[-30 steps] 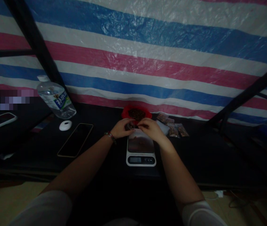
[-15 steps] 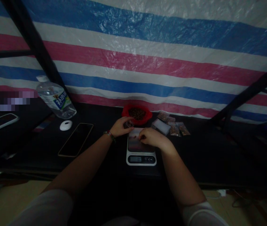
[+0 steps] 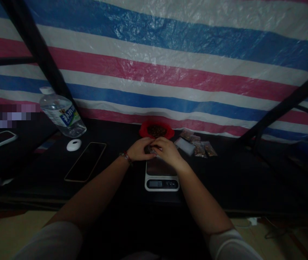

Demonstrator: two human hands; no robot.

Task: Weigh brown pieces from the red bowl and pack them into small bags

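Observation:
My left hand [image 3: 140, 149] is closed around a small clear plastic bag [image 3: 150, 148], mostly hidden by the fingers. The fingers of my right hand [image 3: 167, 151] are pinched together at the mouth of this bag; whatever they hold is too small to make out. Both hands are over the far part of a white kitchen scale [image 3: 161, 184], whose dark plate [image 3: 159, 168] shows below them. Just behind the hands sits a red bowl [image 3: 170, 132] of small brown pieces [image 3: 156, 130].
Right of the bowl lie several filled clear bags [image 3: 199, 150] and a stack of whitish bags [image 3: 185, 146]. A phone [image 3: 85, 162], a white oval case [image 3: 74, 144] and a plastic bottle [image 3: 63, 113] are at left. Striped sheeting [image 3: 154, 76] hangs behind, with slanted black posts.
My right hand has moved from the scale plate up and left to the bag in my left hand. A small brown piece on the plate is no longer visible there.

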